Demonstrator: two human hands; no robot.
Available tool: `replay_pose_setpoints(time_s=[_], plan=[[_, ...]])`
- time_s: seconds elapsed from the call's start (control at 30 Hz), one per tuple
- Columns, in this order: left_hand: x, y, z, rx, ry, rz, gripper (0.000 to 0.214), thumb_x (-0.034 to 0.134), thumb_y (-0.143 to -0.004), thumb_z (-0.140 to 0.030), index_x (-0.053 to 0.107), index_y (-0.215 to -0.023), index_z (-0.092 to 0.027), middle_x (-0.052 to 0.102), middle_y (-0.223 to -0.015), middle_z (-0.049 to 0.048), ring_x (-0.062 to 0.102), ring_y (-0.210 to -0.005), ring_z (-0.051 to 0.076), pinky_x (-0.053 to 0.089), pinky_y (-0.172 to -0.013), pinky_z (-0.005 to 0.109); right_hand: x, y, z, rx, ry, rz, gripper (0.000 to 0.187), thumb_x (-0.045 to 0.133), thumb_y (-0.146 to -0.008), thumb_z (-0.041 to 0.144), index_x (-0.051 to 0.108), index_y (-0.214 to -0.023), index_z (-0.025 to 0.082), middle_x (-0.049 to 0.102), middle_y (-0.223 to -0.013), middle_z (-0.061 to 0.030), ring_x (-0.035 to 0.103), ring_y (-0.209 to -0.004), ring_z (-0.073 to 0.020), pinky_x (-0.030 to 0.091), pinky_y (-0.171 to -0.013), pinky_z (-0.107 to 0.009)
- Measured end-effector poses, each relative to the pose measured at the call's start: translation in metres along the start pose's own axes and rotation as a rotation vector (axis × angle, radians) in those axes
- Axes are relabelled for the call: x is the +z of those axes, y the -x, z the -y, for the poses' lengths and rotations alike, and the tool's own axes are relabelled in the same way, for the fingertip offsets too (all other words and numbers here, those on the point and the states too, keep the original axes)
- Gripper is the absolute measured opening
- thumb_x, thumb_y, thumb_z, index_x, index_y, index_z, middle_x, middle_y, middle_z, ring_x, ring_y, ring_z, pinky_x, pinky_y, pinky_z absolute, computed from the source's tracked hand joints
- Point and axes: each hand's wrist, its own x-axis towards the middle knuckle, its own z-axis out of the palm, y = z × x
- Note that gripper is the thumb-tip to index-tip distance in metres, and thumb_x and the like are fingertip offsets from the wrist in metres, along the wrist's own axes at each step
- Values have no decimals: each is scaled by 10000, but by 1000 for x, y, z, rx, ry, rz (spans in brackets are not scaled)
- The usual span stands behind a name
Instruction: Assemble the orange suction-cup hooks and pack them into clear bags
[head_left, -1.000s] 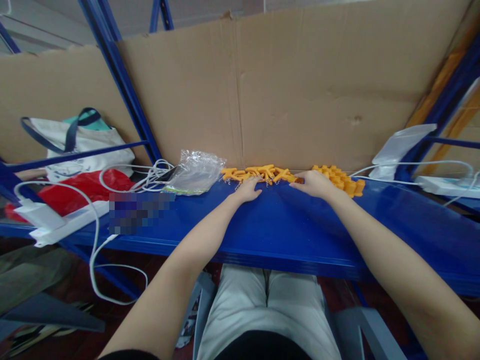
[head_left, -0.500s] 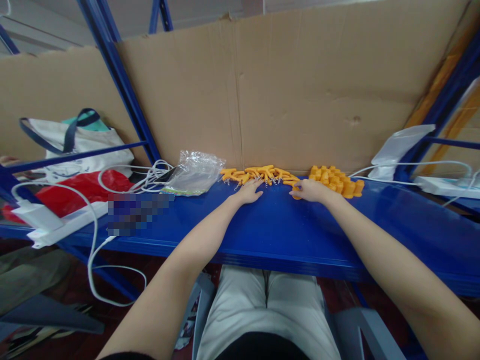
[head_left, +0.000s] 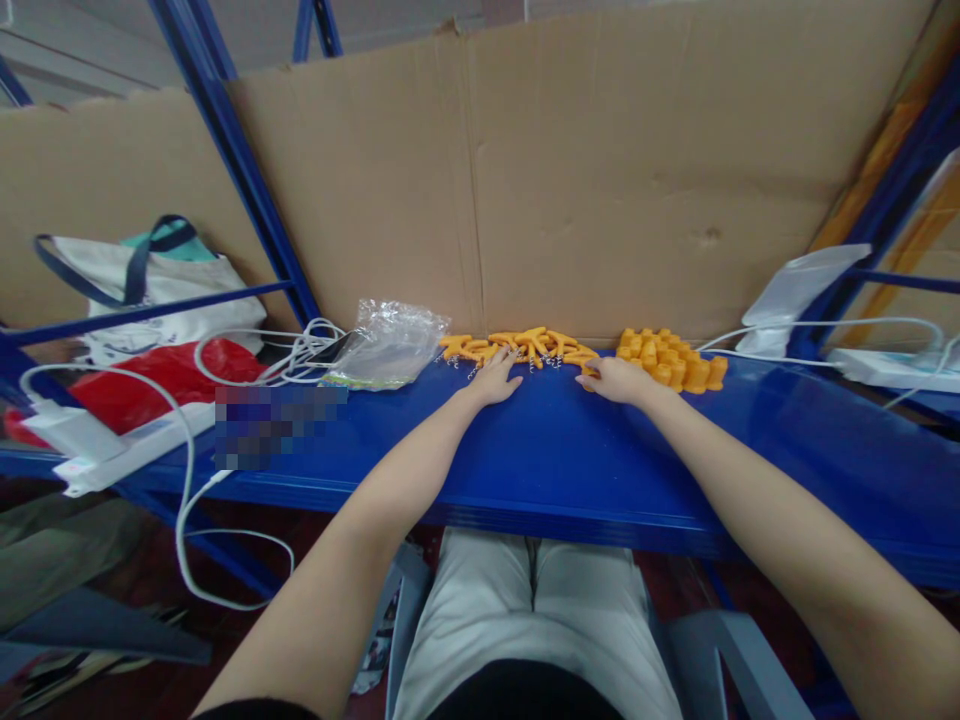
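Along the back of the blue table (head_left: 555, 460) lies a pile of yellow-orange branched pieces (head_left: 534, 343) with metal spirals sticking out, like corkscrews. My left hand (head_left: 495, 380) rests palm down at the pile's front edge, fingers stretched and thumb apart, holding nothing visible. At the pile's right end, my right hand (head_left: 619, 380) has its thumb and fingers bent around the end of one yellow corkscrew-like piece (head_left: 576, 354). Its grip is partly hidden. Just behind and right of that hand stand rows of yellow cup-shaped pieces (head_left: 667, 357), packed close together.
A clear plastic bag (head_left: 390, 345) and coiled white cables (head_left: 300, 355) lie left of the pile. Farther left are a power strip (head_left: 135, 450), a red bag (head_left: 172, 380) and a cloth tote (head_left: 165, 300). A cardboard sheet (head_left: 600, 180) walls off the back.
The yellow piece under my right hand has moved back against the pile's right end. My left hand has shifted slightly left, its fingers still stretched.
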Motion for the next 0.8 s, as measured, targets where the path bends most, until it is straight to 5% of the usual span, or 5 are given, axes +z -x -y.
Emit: replay_pose_setpoints(time_s=[0.4, 0.53, 0.8], plan=[[-5, 2, -9, 64, -15, -82, 455, 478, -896, -181, 556, -1340, -121, 538, -1430, 152, 526, -1313, 268, 398, -1146, 403, -15, 8, -7, 89, 56, -273, 422, 369, -980, 298, 686, -1205, 135, 659, -1272, -163, 598, -1192, -299, 466, -947, -396], [-5, 2, -10, 58, -30, -75, 385, 462, -892, -169, 611, -1246, -131, 588, -1330, 151, 568, -1244, 276, 437, -1111, 421, -15, 9, -11, 169, 122, -267, 414, 388, -955, 284, 696, -1185, 128, 663, -1256, -183, 584, -1202, -325, 461, -953, -441], [-2, 0, -6, 71, -14, -56, 558, 458, -884, -163, 456, -1438, -104, 456, -1519, 157, 421, -1414, 258, 322, -1190, 395, -15, 9, -14, 289, 125, -124, 414, 421, -934, 226, 671, -1210, 44, 661, -1224, -251, 592, -1207, -351, 452, -963, -439]])
